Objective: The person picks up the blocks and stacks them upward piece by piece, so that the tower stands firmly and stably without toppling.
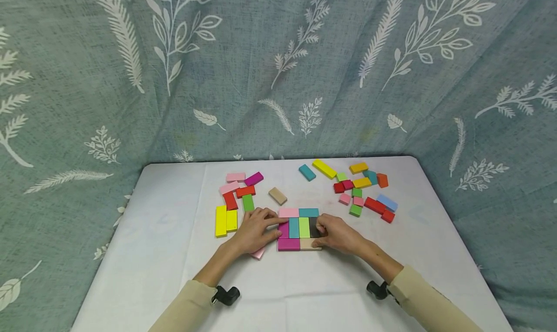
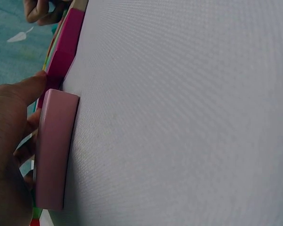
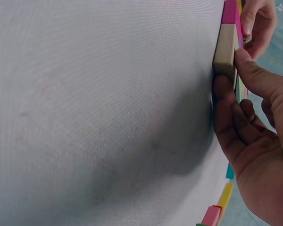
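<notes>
Flat coloured blocks lie fitted together as a rectangle in the middle of the table. Its top row is a pink block (image 1: 289,212) and a teal block (image 1: 309,212); below stand magenta (image 1: 283,229), teal, lime (image 1: 304,227) and black (image 1: 314,225) blocks. A magenta block (image 1: 289,245) and a tan block (image 1: 307,244) form the near row. My left hand (image 1: 257,230) touches the rectangle's left side with extended fingers. Beneath that hand lies a loose pink block (image 2: 54,150). With curled fingers at its right end and thumb on top, my right hand (image 1: 341,234) pinches the tan block.
Left of the rectangle lie loose yellow (image 1: 221,221), red, pink, green and purple blocks. A lone tan block (image 1: 277,195) sits just behind it. Many more blocks, including a blue one (image 1: 387,203), are scattered at the back right. A patterned curtain (image 1: 278,71) hangs behind the white table (image 1: 348,298).
</notes>
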Available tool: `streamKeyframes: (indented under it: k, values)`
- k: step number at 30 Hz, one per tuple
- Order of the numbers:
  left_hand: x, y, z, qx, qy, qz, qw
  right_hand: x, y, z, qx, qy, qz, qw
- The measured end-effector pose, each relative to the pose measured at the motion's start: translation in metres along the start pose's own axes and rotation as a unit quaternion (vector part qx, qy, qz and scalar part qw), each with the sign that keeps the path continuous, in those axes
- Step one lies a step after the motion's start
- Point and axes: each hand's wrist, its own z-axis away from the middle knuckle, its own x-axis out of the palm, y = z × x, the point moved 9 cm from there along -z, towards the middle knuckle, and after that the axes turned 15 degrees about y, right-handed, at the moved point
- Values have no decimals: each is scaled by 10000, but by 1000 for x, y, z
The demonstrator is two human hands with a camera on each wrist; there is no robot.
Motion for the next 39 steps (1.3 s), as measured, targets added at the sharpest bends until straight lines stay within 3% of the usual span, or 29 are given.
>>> streamKeyframes:
  k: [9,21,39]
  values:
    - [-1,0,0,33,-29,33,10000,-10,7,-2,177,-75,-416,9989]
    - [-2,4,1,66,-58,184,9998,-3,25,-5,393,-476,-32,9981]
    - [0,-1,0,87,-63,52,9999,-4,23,-6,315,-440,-40,9985]
